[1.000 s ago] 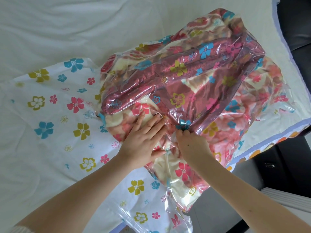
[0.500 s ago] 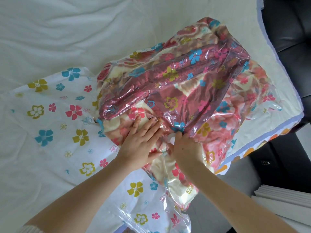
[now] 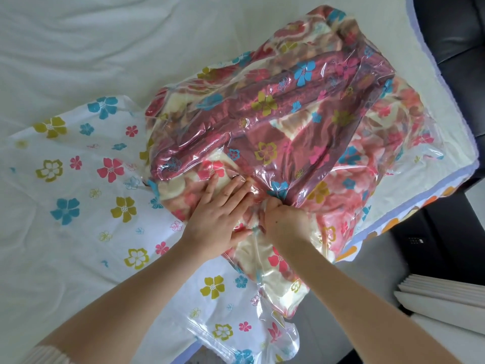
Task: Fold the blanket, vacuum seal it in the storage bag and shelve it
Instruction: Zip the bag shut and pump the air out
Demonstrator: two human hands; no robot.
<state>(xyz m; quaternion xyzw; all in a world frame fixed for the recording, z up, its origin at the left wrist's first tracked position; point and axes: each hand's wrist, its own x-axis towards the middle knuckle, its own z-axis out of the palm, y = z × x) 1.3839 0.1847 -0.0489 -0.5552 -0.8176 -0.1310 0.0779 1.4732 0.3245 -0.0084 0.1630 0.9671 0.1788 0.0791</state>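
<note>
- Plastic film lies under both hands, which stay where they were a second ago, side by side on the near part of the stuffed storage bag.
- Left hand still lies flat, fingers straight and slightly spread, pressing the film down onto the blanket.
- Right hand remains clenched, knuckles up, its fingers curled into a gather of the film just below a blue flower print. What sits under the knuckles cannot be told.
- Only the view has drifted a little to the right since then; the bundle has not shifted on the bed.
- A ribbed pale sleeve cuff shows on the left arm at the lower left corner.
- Right of the right forearm, a stack of white panels lies on the grey floor.
- The bag is clear and printed with pink, blue and olive flowers. The folded blanket, pink, cream and dark red, fills its right half in a bulging mound.
- The bag's left half lies flat and unfilled on the white sheet, and its near end hangs over the bed edge.
- A purple-trimmed mattress edge runs along the right, with black padded furniture beyond it.
</note>
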